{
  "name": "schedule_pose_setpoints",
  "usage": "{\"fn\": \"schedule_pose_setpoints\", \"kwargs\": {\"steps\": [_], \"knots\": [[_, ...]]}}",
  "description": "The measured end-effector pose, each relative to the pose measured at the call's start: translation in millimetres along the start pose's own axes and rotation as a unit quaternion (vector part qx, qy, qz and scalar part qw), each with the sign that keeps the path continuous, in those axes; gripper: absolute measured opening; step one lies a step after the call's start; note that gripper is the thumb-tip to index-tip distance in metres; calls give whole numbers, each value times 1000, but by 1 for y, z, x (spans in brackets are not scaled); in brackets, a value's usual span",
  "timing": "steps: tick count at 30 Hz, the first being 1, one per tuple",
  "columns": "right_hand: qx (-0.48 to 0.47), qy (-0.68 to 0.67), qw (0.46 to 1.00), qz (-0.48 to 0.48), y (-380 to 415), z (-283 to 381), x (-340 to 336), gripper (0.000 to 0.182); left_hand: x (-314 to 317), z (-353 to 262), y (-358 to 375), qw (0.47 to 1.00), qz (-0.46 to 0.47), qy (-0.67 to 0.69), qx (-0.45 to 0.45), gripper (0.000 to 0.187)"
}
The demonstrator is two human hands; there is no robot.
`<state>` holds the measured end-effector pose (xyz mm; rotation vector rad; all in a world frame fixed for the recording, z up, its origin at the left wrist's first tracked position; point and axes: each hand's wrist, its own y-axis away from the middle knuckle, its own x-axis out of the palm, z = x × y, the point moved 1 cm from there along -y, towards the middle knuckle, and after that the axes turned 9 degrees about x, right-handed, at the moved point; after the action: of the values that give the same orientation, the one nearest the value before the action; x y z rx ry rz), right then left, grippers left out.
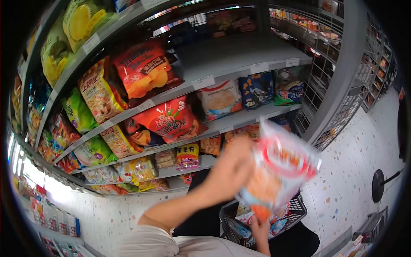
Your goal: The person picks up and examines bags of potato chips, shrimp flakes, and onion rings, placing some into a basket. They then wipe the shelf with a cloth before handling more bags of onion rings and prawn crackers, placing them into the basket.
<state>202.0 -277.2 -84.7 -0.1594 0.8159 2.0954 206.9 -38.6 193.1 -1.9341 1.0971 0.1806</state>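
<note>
Your left hand (233, 167) is raised in front of the shelving, with the forearm running down to a pale sleeve at the bottom of the view. The hand is clamped on a snack bag (280, 169), a clear packet with a red and white top and orange contents. The bag is blurred, so its print cannot be read. It hangs tilted in the air, above the shopping basket (299, 210) and in front of the lower shelf edges. Your right hand (260, 227) is lower down, at the near side of the basket, just below the bottom corner of the bag. You cannot tell whether its fingers are closed on the bag, on the basket or on nothing, because the bag covers the upper part of the hand. The basket is a dark wire type and holds several other packets. Behind the bag, the grey shelf unit (239, 55) carries rows of snacks. A red chip bag (143, 68) leans on an upper tier, and a second red bag (171, 120) lies on the tier below. A white packet (219, 100) and a dark blue packet (257, 90) stand to its right. Yellow and green bags fill the tiers at the left. The floor (355, 171) is pale speckled terrazzo.
</note>
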Motion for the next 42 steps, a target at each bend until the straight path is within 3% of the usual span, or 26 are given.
{"fn": "schedule_pose_setpoints", "kwargs": {"steps": [1,2,3,4,6,7,9,11,12,14,15,16,18,20,21,22,23,24,25,27,28,30,34,38,40,42], "knots": [[-26,-186,982,25,-5,-26,2,42,20,2,34,996,52,54,-56,25],[-49,-366,928,48,-8,-52,7,49,40,17,74,988,80,81,-100,18],[26,-592,796,120,7,27,-9,61,59,25,109,983,78,78,-150,15],[1,-586,800,134,15,27,-17,72,68,24,133,977,90,62,-183,16],[46,-637,759,126,34,19,-28,61,87,31,178,967,102,62,-224,18],[44,-636,760,124,37,19,-27,61,95,38,200,969,128,65,-202,20],[-8,-340,938,75,42,20,-26,72,103,42,227,969,152,73,-179,22],[-44,-283,958,29,35,2,-16,76,101,42,242,941,256,110,-194,28],[-80,-227,970,-14,30,-9,-10,82,97,45,245,941,256,112,-192,28],[-76,-224,971,-33,26,-27,-4,76,87,58,254,892,376,108,-225,32],[-103,-107,988,-41,24,-30,-5,73,81,69,254,857,475,66,-187,35],[-129,12,990,-49,22,-37,-5,70,75,76,254,846,508,49,-158,33],[-134,33,988,-61,17,-53,2,72,33,57,199,860,470,68,-187,29],[-90,172,981,-7,22,-54,4,74,-21,41,138,965,243,12,-101,26],[-80,166,983,15,17,-68,9,74,-43,55,123,992,103,-69,-4,26],[-80,165,983,14,16,-70,13,74,-79,32,88,992,-7,-126,-29,23],[-41,176,984,14,15,-71,15,74,-115,23,57,977,-87,-192,31,23],[-2,185,983,14,15,-71,16,73,-142,18,41,948,-139,-285,5,22],[6,190,981,27,14,-62,11,75,-164,13,22,893,-207,-396,61,21],[-1,198,980,22,8,-63,7,76,-199,4,-5,850,-267,-452,32,26],[-9,208,978,18,6,-61,5,77,-209,-1,-16,851,-267,-452,33,26],[39,205,978,23,15,-37,-1,77,-224,-5,-35,809,-272,-513,-90,35],[50,258,965,22,14,-62,5,82,-242,19,-59,803,-209,-544,-121,50],[102,286,951,59,21,-64,7,92,-243,32,-70,796,-206,-550,-145,54],[50,251,966,30,14,-79,7,95,-250,44,-70,806,-216,-538,-117,50],[96,277,955,40,19,-69,4,99,-259,56,-70,828,-219,-506,-99,45]]}}
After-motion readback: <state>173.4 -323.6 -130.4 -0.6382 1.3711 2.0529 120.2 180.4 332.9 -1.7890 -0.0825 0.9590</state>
